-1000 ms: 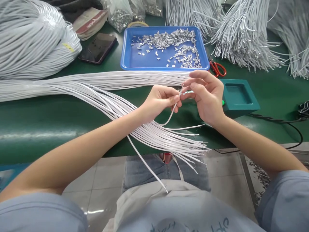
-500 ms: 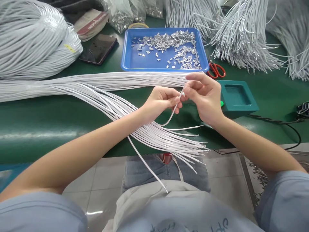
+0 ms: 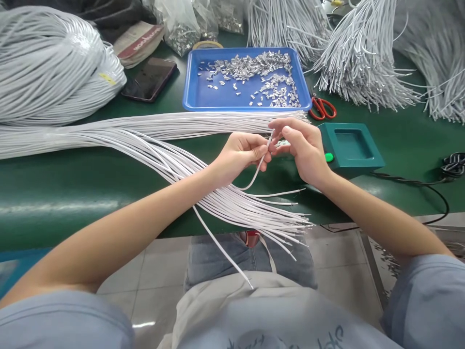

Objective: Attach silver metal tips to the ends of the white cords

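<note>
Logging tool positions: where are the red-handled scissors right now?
In the head view the red-handled scissors lie on the green table, right of the blue tray and just behind the teal box.

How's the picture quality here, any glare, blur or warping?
Head view: sharp on both hands, left hand and right hand; soft glare streaks the green table edge; floor tile shows a bright reflection; edges bow, wide-angle.

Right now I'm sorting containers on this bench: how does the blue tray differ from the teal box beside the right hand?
The blue tray is wide and shallow; the teal box is smaller and blockier, with a square recess. The blue tray holds scattered metal clips; the teal box's recess looks bare. The teal box has a green button; the blue tray has none. Both sit on the green bench.
</note>
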Demonstrator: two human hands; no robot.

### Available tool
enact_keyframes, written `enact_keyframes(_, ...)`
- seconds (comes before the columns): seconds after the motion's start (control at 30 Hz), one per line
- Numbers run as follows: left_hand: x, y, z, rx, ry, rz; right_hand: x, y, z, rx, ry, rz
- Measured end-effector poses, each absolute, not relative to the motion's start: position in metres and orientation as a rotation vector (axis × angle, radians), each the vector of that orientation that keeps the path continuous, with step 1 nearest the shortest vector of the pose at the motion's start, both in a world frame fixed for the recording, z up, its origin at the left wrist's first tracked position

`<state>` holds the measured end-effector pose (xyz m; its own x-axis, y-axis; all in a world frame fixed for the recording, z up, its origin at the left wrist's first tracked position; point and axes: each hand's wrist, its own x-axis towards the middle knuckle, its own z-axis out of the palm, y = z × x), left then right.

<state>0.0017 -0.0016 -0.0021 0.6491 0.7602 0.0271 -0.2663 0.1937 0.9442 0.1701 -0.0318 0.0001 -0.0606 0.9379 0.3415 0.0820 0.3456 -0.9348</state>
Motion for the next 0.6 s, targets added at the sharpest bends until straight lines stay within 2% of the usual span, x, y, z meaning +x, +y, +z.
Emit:
enact_keyframes(0.37,0.0022,-0.0012,-0.0033,1.198,0.491,0.774,0.1637,-0.0369,0.0096,-0.976,-1.485,0.948)
enact_keyframes(0.6,0.0017,-0.0006,-0.0052,1.235,0.496,0.792,0.1632,-0.0383,0.0065,-1.022,-1.556,0.770)
